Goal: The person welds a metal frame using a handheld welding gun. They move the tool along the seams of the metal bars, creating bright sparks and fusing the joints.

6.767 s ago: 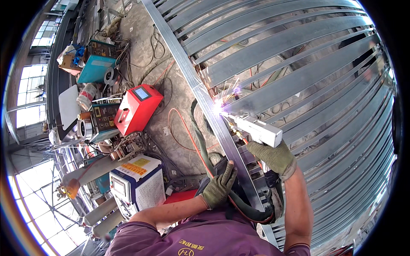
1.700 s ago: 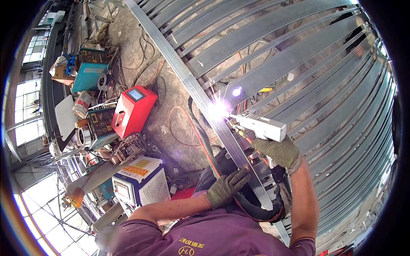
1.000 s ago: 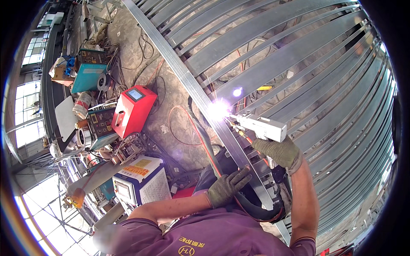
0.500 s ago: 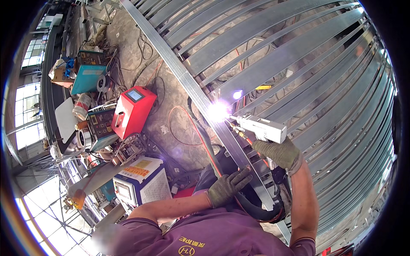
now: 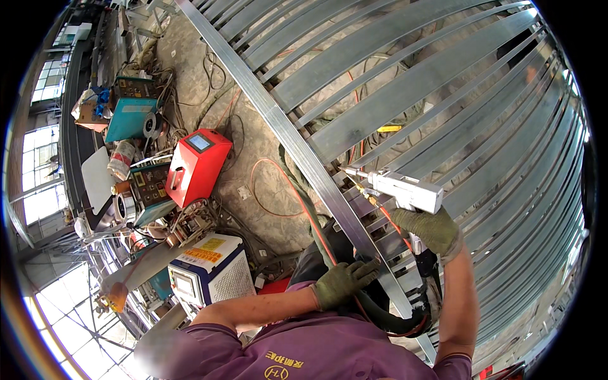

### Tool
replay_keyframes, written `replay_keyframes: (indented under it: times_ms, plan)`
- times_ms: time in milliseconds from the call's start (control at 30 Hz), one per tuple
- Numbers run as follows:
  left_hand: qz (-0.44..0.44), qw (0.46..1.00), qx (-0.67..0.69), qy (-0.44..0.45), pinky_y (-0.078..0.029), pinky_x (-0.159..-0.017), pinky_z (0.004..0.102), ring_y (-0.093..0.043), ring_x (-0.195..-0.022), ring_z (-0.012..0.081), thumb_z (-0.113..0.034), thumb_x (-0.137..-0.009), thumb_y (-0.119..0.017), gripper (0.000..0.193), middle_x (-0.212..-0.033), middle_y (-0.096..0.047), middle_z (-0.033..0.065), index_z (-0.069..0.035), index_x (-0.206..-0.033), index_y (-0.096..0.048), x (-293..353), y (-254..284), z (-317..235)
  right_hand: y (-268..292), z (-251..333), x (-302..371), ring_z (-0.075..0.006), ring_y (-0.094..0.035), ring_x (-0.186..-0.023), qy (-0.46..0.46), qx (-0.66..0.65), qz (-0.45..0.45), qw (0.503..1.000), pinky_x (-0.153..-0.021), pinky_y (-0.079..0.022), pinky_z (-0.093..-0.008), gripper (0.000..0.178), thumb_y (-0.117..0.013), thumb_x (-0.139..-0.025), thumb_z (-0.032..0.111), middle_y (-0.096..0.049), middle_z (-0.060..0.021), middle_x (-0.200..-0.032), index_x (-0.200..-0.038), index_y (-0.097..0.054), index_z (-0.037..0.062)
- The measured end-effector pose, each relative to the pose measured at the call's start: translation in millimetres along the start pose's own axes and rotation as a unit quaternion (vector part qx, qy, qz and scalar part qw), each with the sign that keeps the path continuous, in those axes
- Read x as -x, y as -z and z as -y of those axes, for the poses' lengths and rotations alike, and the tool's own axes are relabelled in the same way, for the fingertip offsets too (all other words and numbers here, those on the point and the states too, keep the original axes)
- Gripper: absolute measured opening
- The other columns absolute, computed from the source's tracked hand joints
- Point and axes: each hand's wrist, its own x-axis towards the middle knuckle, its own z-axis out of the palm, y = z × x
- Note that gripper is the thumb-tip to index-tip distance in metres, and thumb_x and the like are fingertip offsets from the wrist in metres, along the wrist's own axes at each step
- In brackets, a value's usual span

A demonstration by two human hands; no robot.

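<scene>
Gloved in olive-green fabric, the right hand [image 5: 432,232] is curled closed around the grip of a white, boxy welding torch [image 5: 405,191]. That torch hangs over the flat grey metal slats [image 5: 418,92], its nozzle just right of the long silvery metal rail [image 5: 295,142]. No arc glows at the nozzle; which slat ends are joined to the rail and which remain undone cannot be told. Nearer, the left hand [image 5: 344,284], gloved alike, lies loosely open, fingers extended at the rail's edge, with no visible grasp.
</scene>
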Motion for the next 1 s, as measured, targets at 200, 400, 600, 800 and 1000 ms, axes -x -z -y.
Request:
replay_keyframes:
  times_ms: [200, 400, 600, 800, 1000]
  plan:
    - [0.091, 0.996, 0.009, 0.014, -0.054, -0.101, 0.0422, -0.059, -0.136, 0.0326, -0.035, -0.081, -0.075, 0.078, -0.169, -0.039, 0.0168, -0.006, -0.15, -0.054, -14.4, 17.1, -17.6, 1.8, -2.2, 3.5, -0.0089, -0.062, -0.08, -0.022, 0.028, 0.003, 0.999, -0.068, -0.055, -0.0284, 0.058, -0.086, -0.091, 0.016, -0.073, -0.0014, -0.102, -0.143, -0.063, 0.005]
    - [0.114, 0.993, 0.021, 0.009, -0.052, -0.104, 0.0413, -0.058, -0.137, 0.0324, -0.042, -0.075, -0.08, 0.088, -0.169, -0.039, 0.0185, -0.005, -0.151, -0.053, -16.7, 17.4, -19.9, 3.0, -3.6, 3.3, -0.0081, -0.062, -0.086, -0.014, 0.051, 0.018, 0.998, -0.07, -0.056, -0.0284, 0.057, -0.087, -0.09, 0.016, -0.074, -0.0022, -0.106, -0.141, -0.064, 0.0048]
    - [0.119, 0.993, 0.011, 0.011, -0.051, -0.104, 0.041, -0.056, -0.139, 0.0317, -0.044, -0.077, -0.08, 0.088, -0.169, -0.039, 0.0178, -0.005, -0.151, -0.053, -17.2, 12.2, -20.1, 1.1, -9.8, 0.9, -0.0081, -0.063, -0.085, 0.005, 0.063, 0.018, 0.998, -0.068, -0.055, -0.0278, 0.053, -0.086, -0.09, 0.015, -0.073, -0.002, -0.103, -0.138, -0.066, 0.0041]
    - [0.138, 0.99, 0.011, 0.018, -0.051, -0.104, 0.0416, -0.056, -0.139, 0.0316, -0.046, -0.073, -0.083, 0.095, -0.171, -0.037, 0.0168, -0.006, -0.153, -0.052, -19.9, 19.0, -22.4, -0.2, 2.2, 3.9, -0.01, -0.065, -0.089, -0.064, 0.07, 0.027, 0.995, -0.073, -0.058, -0.029, 0.055, -0.088, -0.089, 0.015, -0.075, -0.0041, -0.106, -0.138, -0.066, 0.004]
    - [0.125, 0.992, 0.007, 0.016, -0.052, -0.101, 0.0418, -0.058, -0.136, 0.0306, -0.044, -0.073, -0.082, 0.095, -0.17, -0.038, 0.0159, -0.006, -0.154, -0.051, -19.5, 12.3, -21.5, -2.6, 0.1, 4.2, -0.0105, -0.066, -0.096, -0.017, 0.062, 0.022, 0.998, -0.079, -0.058, -0.0308, 0.053, -0.088, -0.089, 0.017, -0.076, -0.0048, -0.111, -0.137, -0.067, 0.0052]
